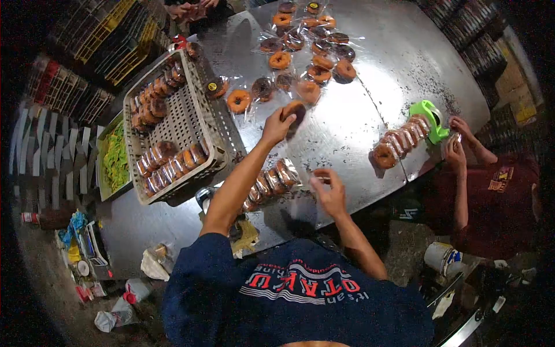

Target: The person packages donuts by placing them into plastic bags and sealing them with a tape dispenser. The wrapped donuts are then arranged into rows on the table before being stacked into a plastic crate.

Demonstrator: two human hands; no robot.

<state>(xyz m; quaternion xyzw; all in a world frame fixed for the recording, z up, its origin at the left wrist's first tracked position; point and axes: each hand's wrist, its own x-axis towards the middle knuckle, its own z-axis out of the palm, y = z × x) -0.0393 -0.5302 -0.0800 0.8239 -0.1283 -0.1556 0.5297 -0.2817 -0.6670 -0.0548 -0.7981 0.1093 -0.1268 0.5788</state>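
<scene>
Left hand (274,128), centre of frame: thumb and fingers pinch the edge of a dark-topped doughnut (297,110) over the metal table (358,133). Too hard a squeeze could dent it or smear the top; too light and it could slip. Right hand (330,194), lower centre: fingers half curled beside a clear packet of doughnuts (276,179); cannot tell if they grip film. Slack film there could fold and snag a doughnut's rim. Dark crumbs (332,153) nearby might stick to film. Upper centre: loose doughnuts (280,60) among clear film, crowded, easily nudged by a hasty reach. Left: crate (209,130) of packets near the left forearm; a bump might jolt it. Right: co-worker's hands (455,147) beside a green tape dispenser (440,134), well apart.
</scene>
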